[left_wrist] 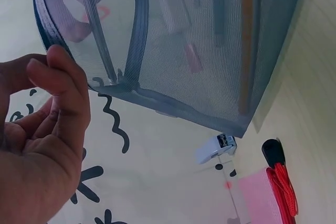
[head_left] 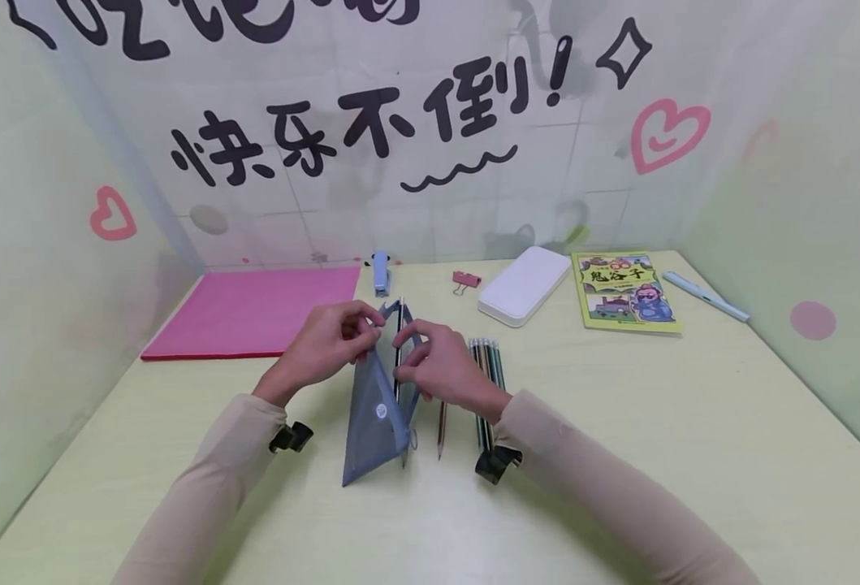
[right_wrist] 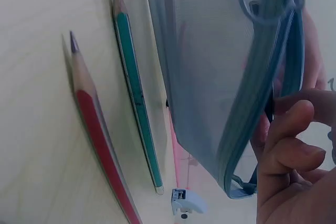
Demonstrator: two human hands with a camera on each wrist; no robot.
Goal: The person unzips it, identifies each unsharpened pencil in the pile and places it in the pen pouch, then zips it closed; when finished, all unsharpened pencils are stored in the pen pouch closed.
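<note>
A blue-grey mesh zip pouch (head_left: 374,422) stands tilted with its zipped mouth spread. My left hand (head_left: 330,345) pinches the mouth's edge; in the left wrist view its fingers (left_wrist: 65,72) curl at that rim. A dark striped pencil (head_left: 398,357) stands upright in the mouth, and my right hand (head_left: 444,366) pinches it. The right wrist view mostly hides that pencil behind the zip edge. Beside the pouch lie a red pencil (right_wrist: 100,129) and a green pencil (right_wrist: 135,87). Several pencils (head_left: 498,366) lie side by side under my right wrist.
A pink folder (head_left: 254,313) lies at the back left, near a blue stapler (head_left: 381,274). Farther right are a pink binder clip (head_left: 466,281), a white case (head_left: 525,286), a yellow comic booklet (head_left: 625,292) and a light blue pen-like stick (head_left: 706,296) by the right wall.
</note>
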